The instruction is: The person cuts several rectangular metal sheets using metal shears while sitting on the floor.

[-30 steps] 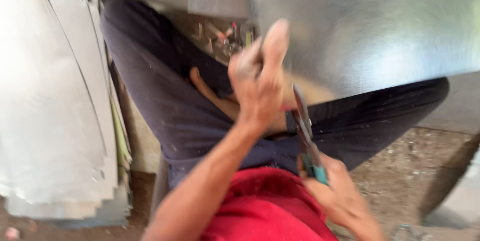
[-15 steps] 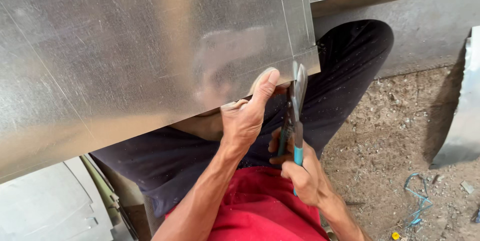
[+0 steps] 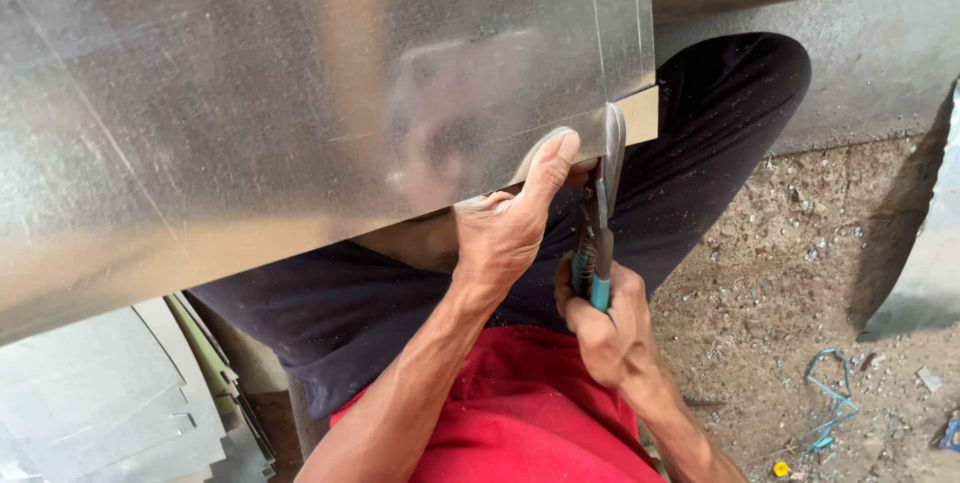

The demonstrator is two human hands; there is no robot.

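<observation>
Head view: since 0.5 s ago, framing steadies, snip blades now set at sheet's lower edge beside scribed line. Left hand (image 3: 505, 228) clamped on galvanised sheet (image 3: 300, 103) edge, thumb pointing to 1 o'clock. Right hand (image 3: 605, 328) closed round tin snips (image 3: 598, 233), teal handles, at 6 o'clock of cut. Sheet smooth, reflective, flat, spanning lap. Offcut stack (image 3: 110, 403) at 8 o'clock; gritty ground (image 3: 800, 263) at 3 o'clock.

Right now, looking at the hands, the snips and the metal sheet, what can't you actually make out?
Head view:
- Left hand: fingers go under the metal sheet; only the thumb shows.
- Snips: blade tips meet the sheet edge, too narrow to tell how far they have cut.
- Right hand: wraps the handles, hiding them.
- Sheet: cut off by the picture's left and top edges.
</observation>
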